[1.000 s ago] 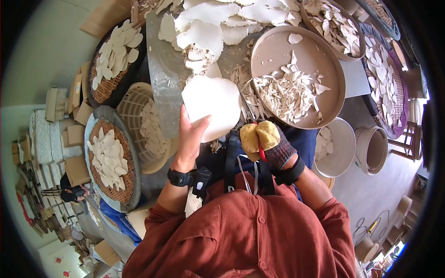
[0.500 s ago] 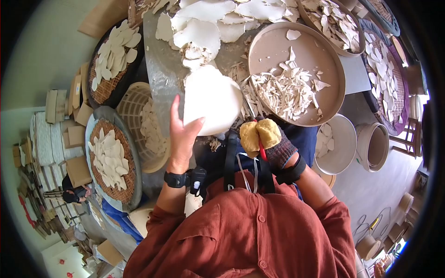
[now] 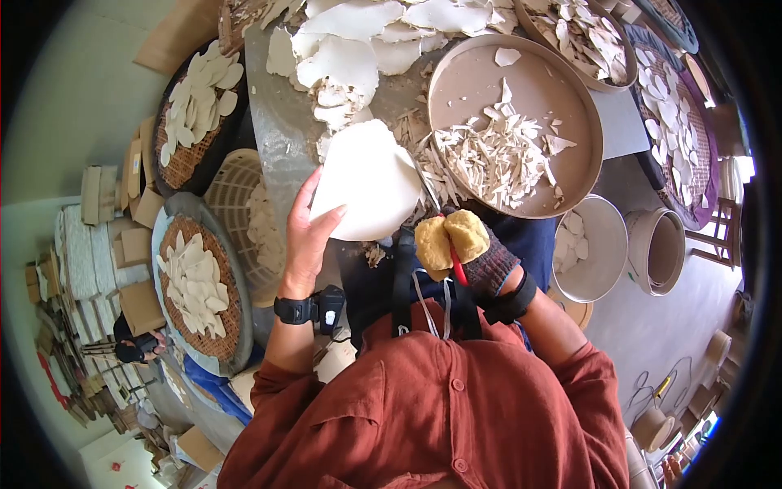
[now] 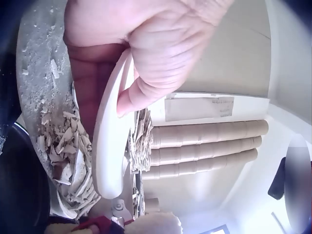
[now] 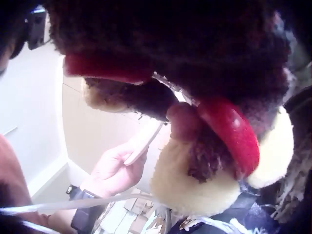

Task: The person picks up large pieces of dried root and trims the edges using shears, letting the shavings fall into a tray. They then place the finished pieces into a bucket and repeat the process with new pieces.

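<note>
A smooth white rounded slab (image 3: 366,183) is tilted up in front of the body, its lower left edge gripped between the thumb and fingers of my bare left hand (image 3: 305,244). In the left wrist view the slab (image 4: 109,146) shows edge-on, slightly bowed. My right hand (image 3: 497,267), in a dark knitted glove, holds red-handled shears (image 5: 231,129). Yellow foam pads (image 3: 470,235) are wrapped about the fingers at the handles. The metal blades (image 3: 428,189) point up and forward, right by the slab's right edge.
White slabs (image 3: 342,61) are piled at the back of the metal table (image 3: 273,114). A round tray (image 3: 464,85) of cut strips stands at the right. Around the table are wicker trays (image 3: 228,293), a plastic basket (image 3: 224,187) and a white bucket (image 3: 607,253), all with white pieces.
My left hand first slid left along the slab with its fingers loosened, then closed on it again. The slab has turned and shifted left; the right hand with the shears stays nearly in place.
</note>
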{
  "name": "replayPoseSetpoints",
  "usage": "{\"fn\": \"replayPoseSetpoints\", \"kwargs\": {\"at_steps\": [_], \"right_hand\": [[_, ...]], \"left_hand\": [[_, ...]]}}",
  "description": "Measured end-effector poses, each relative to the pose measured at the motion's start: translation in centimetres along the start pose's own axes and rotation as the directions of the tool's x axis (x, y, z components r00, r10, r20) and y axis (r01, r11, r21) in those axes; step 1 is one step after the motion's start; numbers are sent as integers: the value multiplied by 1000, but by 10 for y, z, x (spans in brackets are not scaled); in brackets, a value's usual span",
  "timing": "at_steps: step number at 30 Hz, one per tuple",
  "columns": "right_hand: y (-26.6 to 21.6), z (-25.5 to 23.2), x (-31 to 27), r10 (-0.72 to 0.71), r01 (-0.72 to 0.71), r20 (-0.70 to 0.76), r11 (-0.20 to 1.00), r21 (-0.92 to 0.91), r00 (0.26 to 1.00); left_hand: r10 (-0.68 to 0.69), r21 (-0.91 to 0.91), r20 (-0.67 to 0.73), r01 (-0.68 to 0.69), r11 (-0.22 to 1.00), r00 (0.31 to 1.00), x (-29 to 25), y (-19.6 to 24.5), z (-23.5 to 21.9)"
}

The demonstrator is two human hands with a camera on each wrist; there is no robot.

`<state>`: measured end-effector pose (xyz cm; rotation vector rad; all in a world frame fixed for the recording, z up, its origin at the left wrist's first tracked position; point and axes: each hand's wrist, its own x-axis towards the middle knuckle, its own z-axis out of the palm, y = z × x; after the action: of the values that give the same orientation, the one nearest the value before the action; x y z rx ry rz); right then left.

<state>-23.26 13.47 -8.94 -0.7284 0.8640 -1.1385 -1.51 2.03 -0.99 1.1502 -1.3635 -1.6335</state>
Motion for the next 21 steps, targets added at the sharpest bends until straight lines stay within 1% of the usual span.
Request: {"fn": "replayPoseSetpoints", "kwargs": {"at_steps": [2,3,5,6,8,9,11,12,13,15,17,19,21], "right_hand": [[0,-2,-2,11,-11,22,1000,12,1000],[3,-9,0,48,-46,61,999,-29,997],[7,-11,2,67,-66,39,998,-25,997],[9,-10,2,49,-49,-22,999,20,999],[6,-5,3,-16,26,-60,987,159,998],[3,-2,2,-69,77,-39,964,254,997],[2,-1,2,-69,52,10,835,548,998],[4,-2,2,-21,-24,53,694,720,998],[6,-2,2,16,-99,106,515,852,994],[6,-6,1,-151,12,151,746,666,977],[9,-9,-1,-203,87,164,844,530,965],[11,-6,-2,-158,85,112,870,485,981],[4,-4,-4,-61,-35,135,791,611,989]], "left_hand": [[8,5,7,-8,1000,1000,3,1,0],[11,4,12,-11,1000,1000,5,1,-1],[14,5,24,-14,1000,1000,7,0,-3],[16,-12,17,-16,1000,1000,6,1,-1],[18,-45,7,-17,999,1000,5,3,5],[33,-44,-1,-33,999,999,4,2,8],[65,-41,-21,-65,997,998,2,1,12],[70,-40,-18,-71,997,997,1,1,14],[75,-39,-15,-75,996,997,1,2,15],[76,-12,-3,-76,997,997,0,4,15],[69,42,19,-69,997,997,2,7,12],[15,39,45,-17,999,999,8,6,4],[-21,24,63,19,1000,998,11,7,0]]}}
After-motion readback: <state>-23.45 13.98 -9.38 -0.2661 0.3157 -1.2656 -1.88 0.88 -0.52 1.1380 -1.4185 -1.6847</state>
